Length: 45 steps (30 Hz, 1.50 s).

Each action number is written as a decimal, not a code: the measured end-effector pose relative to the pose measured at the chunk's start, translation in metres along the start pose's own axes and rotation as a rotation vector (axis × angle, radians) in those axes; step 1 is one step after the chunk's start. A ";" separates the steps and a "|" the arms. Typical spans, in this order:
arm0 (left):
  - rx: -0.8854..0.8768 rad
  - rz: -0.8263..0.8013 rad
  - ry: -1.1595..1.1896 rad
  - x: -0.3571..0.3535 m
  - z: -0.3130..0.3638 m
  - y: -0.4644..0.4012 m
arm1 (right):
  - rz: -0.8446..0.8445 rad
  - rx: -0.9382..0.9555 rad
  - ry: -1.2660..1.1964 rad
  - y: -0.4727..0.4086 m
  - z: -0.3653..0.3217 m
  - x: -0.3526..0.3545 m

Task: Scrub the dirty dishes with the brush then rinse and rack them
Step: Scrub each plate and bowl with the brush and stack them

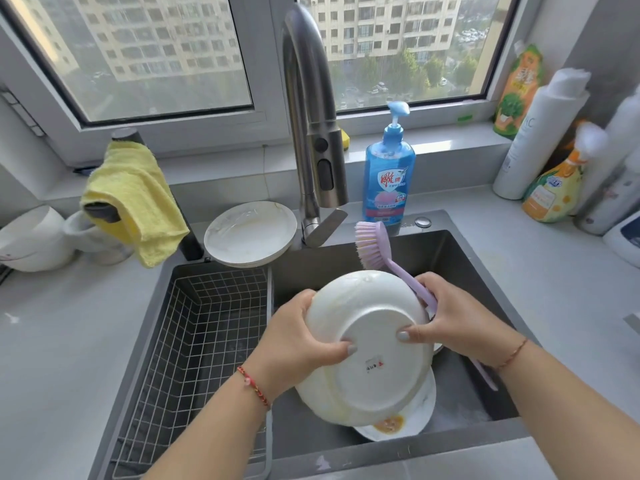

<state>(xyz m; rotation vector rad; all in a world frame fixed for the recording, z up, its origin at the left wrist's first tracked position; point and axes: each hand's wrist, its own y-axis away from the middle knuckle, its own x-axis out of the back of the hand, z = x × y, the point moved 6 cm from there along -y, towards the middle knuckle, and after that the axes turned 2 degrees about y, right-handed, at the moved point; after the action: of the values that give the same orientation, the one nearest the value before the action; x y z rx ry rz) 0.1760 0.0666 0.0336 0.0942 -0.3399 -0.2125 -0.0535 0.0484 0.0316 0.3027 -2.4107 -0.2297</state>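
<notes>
Bowls (33,239): white, nested on the surface at the far left, well away from the sink — whether washed or waiting, I cannot tell.
Yellow cloth (133,199): draped over a dark upright fitting beside the sink, likely hung there to dry.
Wire rack (194,344): sits in the left part of the sink (457,251), holding no dishes, so racking is probably not yet begun.
Stacked plates (250,233): on the surface behind the rack, beside the faucet (311,109); they look smeared, so likely queued for scrubbing.
Left hand (298,344): fingers curled round the left rim of the plate (367,344), thumb on its underside.
Plate: held over the sink, tilted with its underside toward the camera — a way to keep drips inside the basin.
Dirty plate (398,424): lies in the basin below, orange residue showing.
Right hand (457,323): thumb presses the plate's base while the fingers grip the brush (377,247) handle — bristles lifted clear of the plate.
Soap bottle (389,174): blue, behind the sink, within reach.
</notes>
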 end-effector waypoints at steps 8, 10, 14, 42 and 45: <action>-0.090 -0.028 -0.205 -0.016 0.009 0.003 | 0.011 0.115 0.287 0.005 -0.020 -0.001; -0.110 0.030 -0.216 -0.016 0.008 0.004 | 0.082 0.125 0.258 0.006 -0.018 0.001; -0.066 0.213 -0.127 -0.001 0.000 0.005 | 0.318 0.038 0.040 0.015 -0.004 0.017; -0.066 0.308 -0.069 0.016 -0.006 0.009 | 0.071 -0.230 -0.225 0.041 -0.017 -0.006; -0.064 0.308 -0.146 0.010 -0.008 0.004 | 0.060 0.015 -0.081 0.050 -0.062 -0.004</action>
<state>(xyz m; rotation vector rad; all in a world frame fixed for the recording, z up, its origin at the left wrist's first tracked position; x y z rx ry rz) 0.1890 0.0691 0.0305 -0.0376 -0.4875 0.0752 -0.0170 0.0921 0.0877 0.2315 -2.4980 -0.2010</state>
